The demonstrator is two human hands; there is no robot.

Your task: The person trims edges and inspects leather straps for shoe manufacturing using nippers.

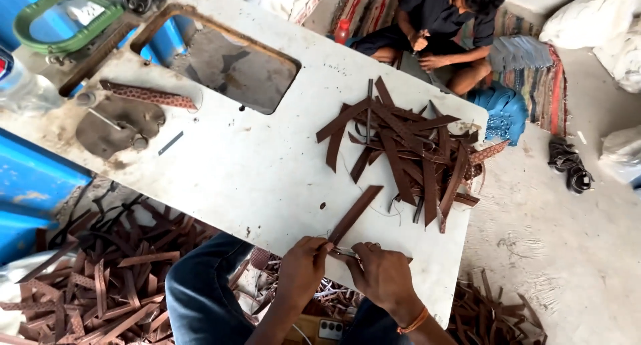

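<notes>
Your left hand (302, 268) pinches the long brown leather strip (354, 215) at the white worktop (254, 171) near edge, right hand (382, 273) closes on small metal scissors (345, 253); keep strip taut, cut square.

Brown strips (407, 141) on a white table (247, 165), blue jeans (200, 285), orange wristband (415, 321)

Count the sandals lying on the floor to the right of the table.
2: a dark pair on the concrete floor, one sandal nearer the rug, the other sandal just beside it toward the camera. More may be hidden outside the view.
</notes>
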